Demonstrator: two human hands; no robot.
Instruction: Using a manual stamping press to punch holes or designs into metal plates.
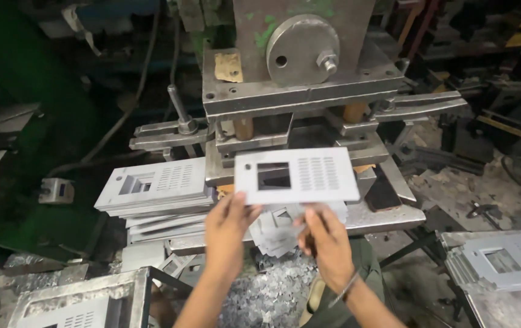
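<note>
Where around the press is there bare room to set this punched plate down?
Both hands, left hand and right hand, hold the plate. The press bed shows a bare strip right of the dark phone-like slab. Left is crowded by the plate stack; below lie metal scraps.

- left hand (227, 234) and right hand (327, 240) hold plate (297, 175) in front of press (303, 79)
- plate stack (157, 191) left of press
- more plates (503, 261) far right
- scrap bits (272, 291) below hands

Press machine (300, 67), stacked plates (157, 191), metal scrap (266, 291)
</note>
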